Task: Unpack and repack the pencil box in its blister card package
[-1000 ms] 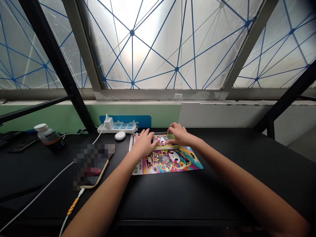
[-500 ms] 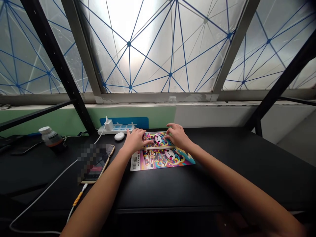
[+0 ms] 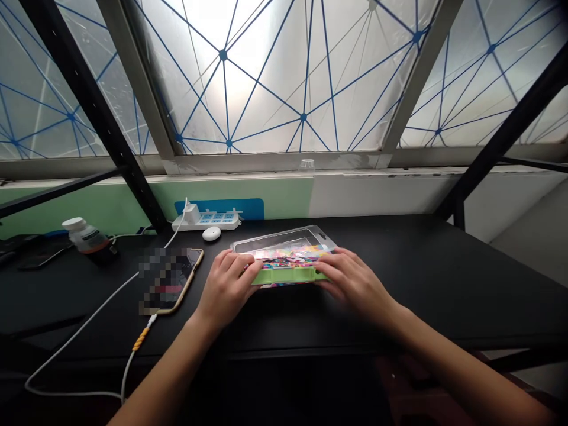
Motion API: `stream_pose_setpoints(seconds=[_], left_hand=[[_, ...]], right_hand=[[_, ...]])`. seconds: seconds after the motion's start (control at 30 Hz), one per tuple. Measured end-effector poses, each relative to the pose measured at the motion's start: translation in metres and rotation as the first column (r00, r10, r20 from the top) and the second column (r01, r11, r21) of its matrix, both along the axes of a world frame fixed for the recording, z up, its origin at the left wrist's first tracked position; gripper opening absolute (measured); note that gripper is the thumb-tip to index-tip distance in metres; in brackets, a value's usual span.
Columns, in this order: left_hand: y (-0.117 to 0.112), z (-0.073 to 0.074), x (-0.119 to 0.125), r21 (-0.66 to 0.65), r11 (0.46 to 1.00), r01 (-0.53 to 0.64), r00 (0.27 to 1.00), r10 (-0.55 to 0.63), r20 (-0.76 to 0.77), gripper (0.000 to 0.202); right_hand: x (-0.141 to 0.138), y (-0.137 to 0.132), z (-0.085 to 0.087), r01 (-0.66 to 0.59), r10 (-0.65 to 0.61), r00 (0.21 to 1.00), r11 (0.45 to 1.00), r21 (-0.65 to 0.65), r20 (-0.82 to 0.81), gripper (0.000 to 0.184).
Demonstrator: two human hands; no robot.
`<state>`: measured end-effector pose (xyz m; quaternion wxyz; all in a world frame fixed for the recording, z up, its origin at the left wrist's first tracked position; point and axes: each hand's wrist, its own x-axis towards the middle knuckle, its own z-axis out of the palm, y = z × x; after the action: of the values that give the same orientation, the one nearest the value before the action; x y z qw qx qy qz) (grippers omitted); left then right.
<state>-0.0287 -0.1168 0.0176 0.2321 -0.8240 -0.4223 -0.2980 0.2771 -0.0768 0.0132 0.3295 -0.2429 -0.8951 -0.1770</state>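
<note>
Left fingers (image 3: 239, 266) curled narrow over the left end of a clear plastic pencil box (image 3: 284, 239), right fingers (image 3: 331, 269) over its right end, both just behind a green strip (image 3: 288, 276) on the near edge. Box lies on the black desk (image 3: 444, 284), between the fingers. Likely light, stiff, slick, thin-walled: take it by the ends, don't squeeze the clear top. Past the left hand (image 3: 226, 288): phone (image 3: 190, 263), earbud case (image 3: 212, 234), power strip (image 3: 217, 220).
</note>
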Motion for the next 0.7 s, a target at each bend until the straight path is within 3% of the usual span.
stream_pose_setpoints(seconds=[0.13,0.3,0.5,0.7], left_hand=[[-0.014,-0.02,0.0,-0.045,0.998,-0.037,0.999,0.038,0.023,0.02],[-0.015,-0.034,-0.005,-0.26,0.965,-0.023,0.989,0.059,0.133,0.036],[-0.009,-0.04,-0.017,-0.499,0.865,0.045,0.918,0.162,0.363,0.064],[-0.007,-0.033,-0.021,-0.691,0.711,0.126,0.81,0.329,0.486,0.078]], right_hand=[[-0.006,-0.008,-0.019,0.021,-0.018,0.999,0.998,-0.052,0.04,0.038],[-0.004,-0.001,-0.028,0.005,0.009,0.998,0.976,-0.218,0.066,0.03],[0.002,0.011,-0.024,0.056,-0.013,0.996,0.86,-0.508,0.088,0.054],[0.003,0.021,-0.002,0.036,-0.002,0.999,0.75,-0.66,0.052,0.046]])
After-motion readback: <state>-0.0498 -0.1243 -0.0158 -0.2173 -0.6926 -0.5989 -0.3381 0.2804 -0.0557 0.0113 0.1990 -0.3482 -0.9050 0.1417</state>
